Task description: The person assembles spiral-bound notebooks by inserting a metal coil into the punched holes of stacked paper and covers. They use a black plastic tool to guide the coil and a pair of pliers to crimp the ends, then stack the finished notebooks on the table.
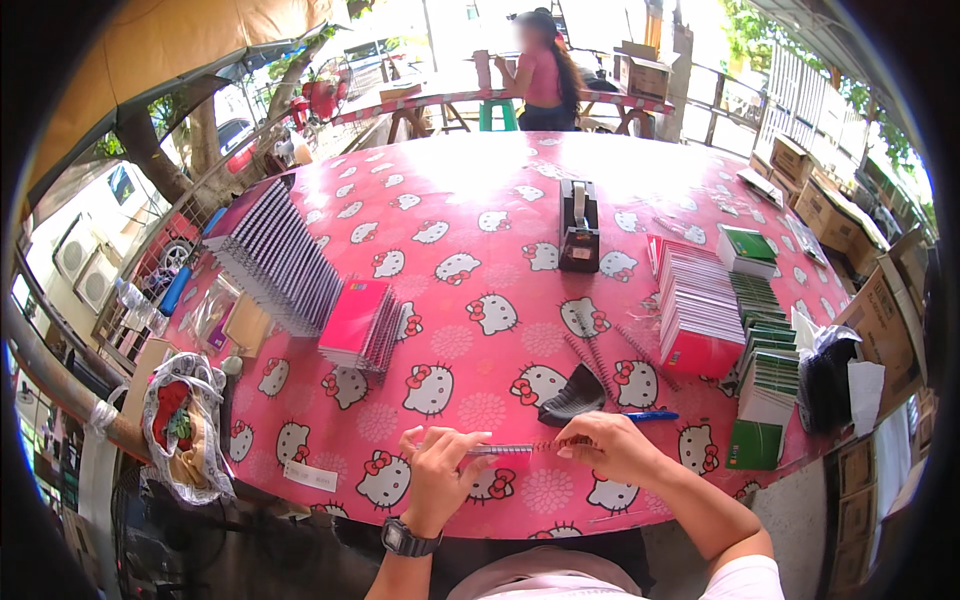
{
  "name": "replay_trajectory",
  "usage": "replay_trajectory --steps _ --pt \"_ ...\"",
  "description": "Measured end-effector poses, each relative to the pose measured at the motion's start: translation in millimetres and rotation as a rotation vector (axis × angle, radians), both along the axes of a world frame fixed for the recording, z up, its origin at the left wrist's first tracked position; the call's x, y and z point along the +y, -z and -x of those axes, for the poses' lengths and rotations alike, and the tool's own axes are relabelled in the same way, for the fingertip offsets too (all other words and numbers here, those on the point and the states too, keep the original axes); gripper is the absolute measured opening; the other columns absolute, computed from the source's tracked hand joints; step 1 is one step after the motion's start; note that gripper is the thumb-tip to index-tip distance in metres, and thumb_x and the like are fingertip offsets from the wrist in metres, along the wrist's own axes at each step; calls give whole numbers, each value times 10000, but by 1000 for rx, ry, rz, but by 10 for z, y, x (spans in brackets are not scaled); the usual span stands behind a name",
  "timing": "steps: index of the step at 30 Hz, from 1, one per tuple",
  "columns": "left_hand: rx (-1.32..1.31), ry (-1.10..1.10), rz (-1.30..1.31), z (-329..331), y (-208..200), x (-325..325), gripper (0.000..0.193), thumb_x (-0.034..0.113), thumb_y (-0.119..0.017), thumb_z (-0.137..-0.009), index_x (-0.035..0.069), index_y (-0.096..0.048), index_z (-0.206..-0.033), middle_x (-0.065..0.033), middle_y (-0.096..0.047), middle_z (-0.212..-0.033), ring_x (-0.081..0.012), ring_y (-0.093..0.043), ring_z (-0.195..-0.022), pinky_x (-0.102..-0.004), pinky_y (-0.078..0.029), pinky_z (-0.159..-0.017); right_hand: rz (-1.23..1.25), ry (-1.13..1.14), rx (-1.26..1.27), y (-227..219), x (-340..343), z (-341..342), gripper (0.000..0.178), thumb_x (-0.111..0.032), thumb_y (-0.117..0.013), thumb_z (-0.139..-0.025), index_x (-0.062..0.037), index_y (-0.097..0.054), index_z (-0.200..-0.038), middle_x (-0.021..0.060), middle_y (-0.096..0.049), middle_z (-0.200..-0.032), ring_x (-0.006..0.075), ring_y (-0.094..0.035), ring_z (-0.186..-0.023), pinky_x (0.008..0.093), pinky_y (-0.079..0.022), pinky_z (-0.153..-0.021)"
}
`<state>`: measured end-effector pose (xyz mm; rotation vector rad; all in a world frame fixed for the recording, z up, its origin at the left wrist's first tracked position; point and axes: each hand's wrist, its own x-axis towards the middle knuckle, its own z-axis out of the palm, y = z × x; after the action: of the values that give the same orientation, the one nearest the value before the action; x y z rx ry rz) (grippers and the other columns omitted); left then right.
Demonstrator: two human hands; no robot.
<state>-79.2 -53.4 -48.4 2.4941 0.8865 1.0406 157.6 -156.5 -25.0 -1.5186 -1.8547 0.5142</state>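
Though blurred, likely spiral binding (515,449).

Thin spiral binding coil (515,449), horizontal, near table edge.

The one camera sits on my head, looking steeply down and forward over the counter (470,200); my hands lie close below it, the tape dispenser (579,228) farther out, edges bending.
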Motion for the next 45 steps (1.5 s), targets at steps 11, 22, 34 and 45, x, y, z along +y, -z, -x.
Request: replay_trajectory --steps 11,22,34,45 --pt "2 36 -20 11 -38 -22 179 270 -734 -771 200 -696 -931 62 -654 -796 -131 -585 -835 -412 -251 -930 -18 -4 24 -51 -29 81 160 -200 -630 -887 -51 -599 -934 106 -633 -833 279 -635 -790 368 -500 -667" --pt "56 161 83 19 -172 -129 176 320 -684 -819 186 -648 -928 68 -647 -822 -124 -601 -831 -440 -258 -935 165 -113 -80 8 -110 64 216 -257 -593 -906 -49 -604 -961 94 -632 -929 297 -595 -868 383 -470 -782" --pt "98 224 14 88 -63 -62 176 334 -683 -819 197 -656 -927 68 -660 -890 -126 -598 -891 -460 -218 -988 140 247 -566 337 196 -382 830 -547 -773 -619 -134 -474 -1274 161 -365 -1401 330 -332 -1284 499 -279 -1021" --pt "81 157 -29 126 -84 -14 208 312 -789 -690 209 -682 -836 83 -663 -866 -121 -580 -927 -475 -155 -1034 50 236 -473 382 356 -351 762 -526 -791 -608 -136 -519 -1203 158 -394 -1320 320 -336 -1231 474 -231 -1010"
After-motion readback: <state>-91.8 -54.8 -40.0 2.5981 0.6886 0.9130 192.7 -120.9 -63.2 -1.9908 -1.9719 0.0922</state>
